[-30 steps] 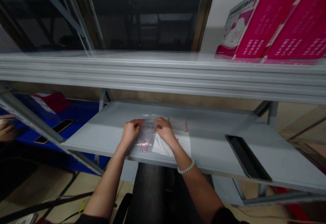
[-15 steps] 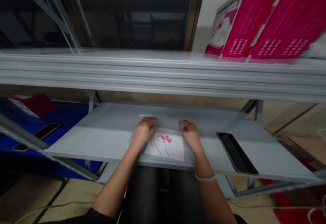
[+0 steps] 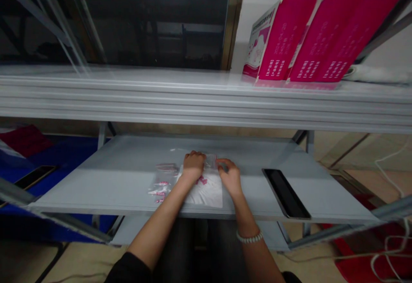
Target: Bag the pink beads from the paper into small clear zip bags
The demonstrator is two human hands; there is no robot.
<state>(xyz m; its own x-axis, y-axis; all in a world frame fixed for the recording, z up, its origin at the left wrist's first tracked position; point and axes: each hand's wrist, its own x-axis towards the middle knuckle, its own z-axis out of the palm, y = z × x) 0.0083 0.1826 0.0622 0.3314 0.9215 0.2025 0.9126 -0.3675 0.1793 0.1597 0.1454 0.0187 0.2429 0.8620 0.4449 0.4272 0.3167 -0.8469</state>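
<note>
On the lower grey shelf lies a clear plastic zip bag (image 3: pixel 211 161) with a pinkish strip at its top. Below that strip shows a white, creased sheet (image 3: pixel 206 196) with a cluster of small pink pieces (image 3: pixel 201 181), partly covered by my left arm. My left hand (image 3: pixel 193 165) is closed on the bag's top edge, its fingertips mostly hidden. At the top right corner, the fingers of my right hand (image 3: pixel 229 174) grip the bag's edge. Left of my left forearm rests a second clear bag (image 3: pixel 165 173) with pink pieces in it.
A dark flat device (image 3: pixel 286 193) lies right of my hands. Across the front runs a raised metal shelf (image 3: pixel 161 102), bearing pink boxes (image 3: pixel 286 38) and a white roll (image 3: pixel 373 74). A phone (image 3: pixel 35 176) lies on a blue surface (image 3: pixel 74 152) at left.
My left hand has moved right along the bag's top, closer to my right hand. The second bag at left shows more fully. The view has shifted slightly.
</note>
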